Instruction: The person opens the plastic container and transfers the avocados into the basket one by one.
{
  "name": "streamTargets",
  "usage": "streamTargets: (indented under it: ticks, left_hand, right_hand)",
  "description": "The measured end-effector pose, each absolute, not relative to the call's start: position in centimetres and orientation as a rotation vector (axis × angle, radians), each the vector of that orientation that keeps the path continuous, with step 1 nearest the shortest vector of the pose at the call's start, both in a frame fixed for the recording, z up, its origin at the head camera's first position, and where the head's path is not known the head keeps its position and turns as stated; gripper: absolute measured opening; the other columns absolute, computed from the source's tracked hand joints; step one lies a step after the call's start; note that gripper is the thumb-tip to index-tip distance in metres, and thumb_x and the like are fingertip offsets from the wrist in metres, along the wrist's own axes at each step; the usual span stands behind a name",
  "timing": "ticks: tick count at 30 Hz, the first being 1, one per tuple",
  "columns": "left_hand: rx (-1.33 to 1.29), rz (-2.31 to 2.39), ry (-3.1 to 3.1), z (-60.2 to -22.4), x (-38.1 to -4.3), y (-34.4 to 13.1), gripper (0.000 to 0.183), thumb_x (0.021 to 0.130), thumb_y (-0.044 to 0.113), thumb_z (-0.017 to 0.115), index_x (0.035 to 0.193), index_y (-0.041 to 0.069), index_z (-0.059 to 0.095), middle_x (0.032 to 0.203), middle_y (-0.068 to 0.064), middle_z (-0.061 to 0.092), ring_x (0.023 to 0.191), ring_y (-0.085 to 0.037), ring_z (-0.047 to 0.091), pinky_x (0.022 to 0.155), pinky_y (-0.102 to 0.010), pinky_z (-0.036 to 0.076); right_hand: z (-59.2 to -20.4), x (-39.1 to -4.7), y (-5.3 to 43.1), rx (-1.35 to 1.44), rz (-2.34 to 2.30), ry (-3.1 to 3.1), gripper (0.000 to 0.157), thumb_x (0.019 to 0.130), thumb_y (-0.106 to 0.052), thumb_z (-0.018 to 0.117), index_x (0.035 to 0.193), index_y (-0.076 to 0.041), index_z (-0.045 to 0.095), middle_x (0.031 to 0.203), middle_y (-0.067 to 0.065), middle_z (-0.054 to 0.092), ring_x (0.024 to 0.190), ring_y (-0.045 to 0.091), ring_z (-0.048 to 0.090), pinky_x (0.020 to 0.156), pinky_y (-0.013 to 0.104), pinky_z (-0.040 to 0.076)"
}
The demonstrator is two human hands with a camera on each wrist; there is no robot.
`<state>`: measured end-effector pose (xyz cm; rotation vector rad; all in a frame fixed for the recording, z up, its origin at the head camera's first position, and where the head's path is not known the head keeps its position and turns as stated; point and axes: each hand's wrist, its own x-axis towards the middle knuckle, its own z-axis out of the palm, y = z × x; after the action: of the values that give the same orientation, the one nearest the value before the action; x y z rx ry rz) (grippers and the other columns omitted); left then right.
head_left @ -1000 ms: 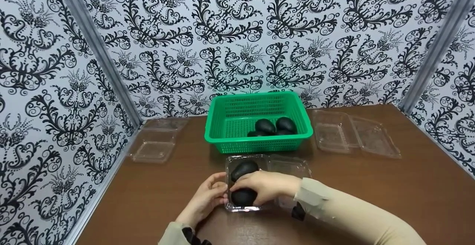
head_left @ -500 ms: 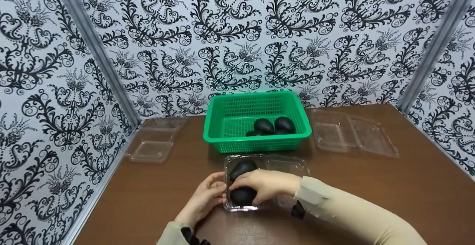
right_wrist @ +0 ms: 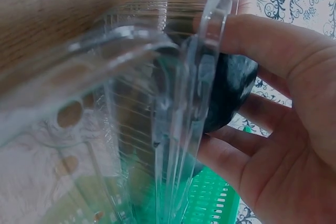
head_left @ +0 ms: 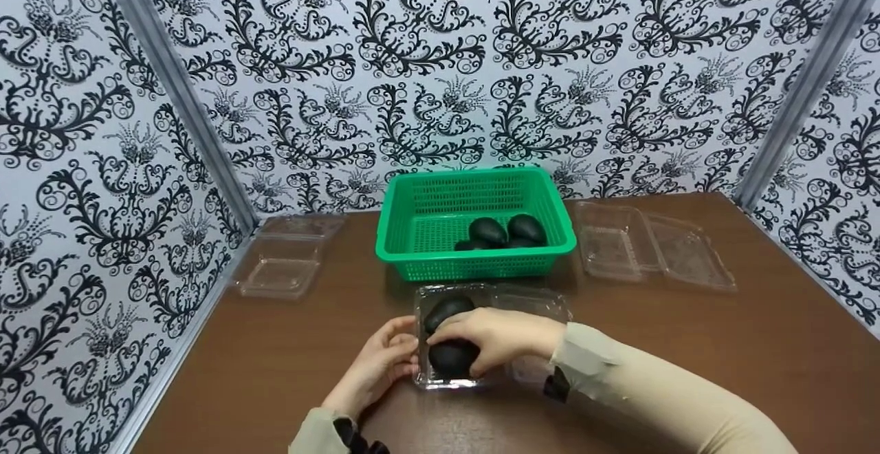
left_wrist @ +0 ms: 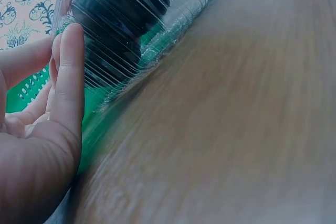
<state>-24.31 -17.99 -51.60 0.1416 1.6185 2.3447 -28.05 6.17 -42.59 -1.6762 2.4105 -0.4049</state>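
A clear plastic clamshell container (head_left: 454, 383) lies unfolded at the front middle of the table, its lid (head_left: 533, 299) to the right. Two dark avocados are in its tray. My right hand (head_left: 491, 336) reaches over the tray and grips the nearer avocado (head_left: 454, 358), thumb on one side and fingers on the other. Just behind it is the farther avocado (head_left: 448, 309). At the tray's left edge, my left hand (head_left: 385, 361) pinches the rim between thumb and fingers. The left wrist view shows that hand (left_wrist: 58, 87) beside the ribbed clear wall.
Behind the container stands a green plastic basket (head_left: 474, 256) with several avocados (head_left: 488, 232) at its right side. An unfolded clear container (head_left: 278, 275) lies at the left, and another (head_left: 612, 254) at the right. A patterned wall (head_left: 440, 62) closes off the table's back.
My right hand has lifted and shifted slightly to the right with the nearer avocado. The left hand stays at the tray's edge.
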Motion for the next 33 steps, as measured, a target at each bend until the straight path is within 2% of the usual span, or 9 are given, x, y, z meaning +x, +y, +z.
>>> streamTargets:
  ticks: [10, 23, 33]
  left_hand:
    - [0.145, 2.354, 1.603, -51.6, -24.1, -18.0, 0.048, 0.092, 0.0, 0.06, 0.135, -0.002, 0.039, 0.091, -0.006, 0.059, 0.069, -0.013, 0.059, 0.062, -0.022, 0.054]
    - [0.146, 2.327, 1.659, -51.8, -23.9, -18.0, 0.053, 0.091, 0.002, 0.06, 0.138, -0.003, 0.035, 0.089, -0.005, 0.056, 0.07, -0.013, 0.057, 0.063, -0.024, 0.053]
    - [0.14, 2.32, 1.657, -51.5, -24.3, -17.9, 0.054, 0.091, 0.002, 0.059, 0.139, -0.004, 0.034, 0.09, -0.006, 0.056, 0.069, -0.013, 0.057, 0.063, -0.024, 0.054]
  right_hand:
    - [-41.9, -28.0, 6.6, -1.676, -0.422, 2.409, 0.07, 0.071, -0.01, 0.079, 0.136, -0.019, 0.055, 0.135, -0.003, 0.055, 0.123, 0.012, 0.049, 0.099, 0.031, 0.045]
    - [-41.2, -27.9, 7.1, -1.689, -0.43, 2.414, 0.069, 0.071, -0.01, 0.079, 0.136, -0.016, 0.054, 0.136, -0.003, 0.054, 0.126, 0.012, 0.048, 0.103, 0.031, 0.042]
    - [-40.4, -28.5, 7.9, -1.703, -0.463, 2.408, 0.071, 0.071, -0.01, 0.079, 0.137, -0.015, 0.053, 0.138, 0.004, 0.053, 0.127, 0.016, 0.047, 0.104, 0.035, 0.041]
